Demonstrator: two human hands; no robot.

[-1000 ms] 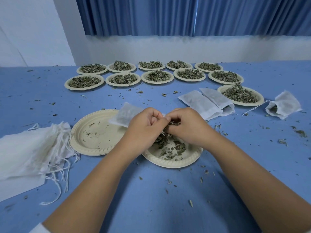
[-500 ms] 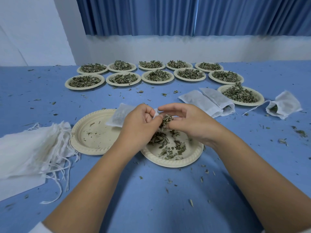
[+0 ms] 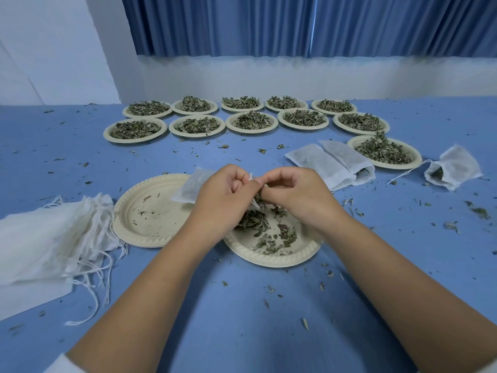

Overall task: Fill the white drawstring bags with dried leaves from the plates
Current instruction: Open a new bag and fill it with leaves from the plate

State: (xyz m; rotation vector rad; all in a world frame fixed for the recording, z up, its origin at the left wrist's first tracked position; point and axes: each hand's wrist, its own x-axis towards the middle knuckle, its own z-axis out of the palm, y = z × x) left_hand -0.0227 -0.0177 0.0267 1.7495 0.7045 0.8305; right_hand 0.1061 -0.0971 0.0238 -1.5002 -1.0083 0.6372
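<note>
My left hand [image 3: 220, 196] grips the mouth of a white drawstring bag [image 3: 189, 188] that lies out to the left over an almost bare plate [image 3: 150, 211]. My right hand [image 3: 298, 196] pinches dried leaves at the bag's opening, fingertips against my left thumb. Both hands hover above a near plate [image 3: 274, 244] with a thin scatter of leaves. Two filled bags [image 3: 330, 164] lie to the right, and another bag [image 3: 454, 168] with a loose string lies further right.
Several plates heaped with dried leaves stand in two rows at the back [image 3: 250, 122], one more at the right [image 3: 384, 152]. A pile of empty bags [image 3: 51, 238] with tangled strings lies at the left. Leaf crumbs dot the blue table [image 3: 242, 319].
My right hand lifted a pinch of leaves off the near plate and closed in on the bag's mouth again. My left hand keeps hold of the bag in nearly the same place.
</note>
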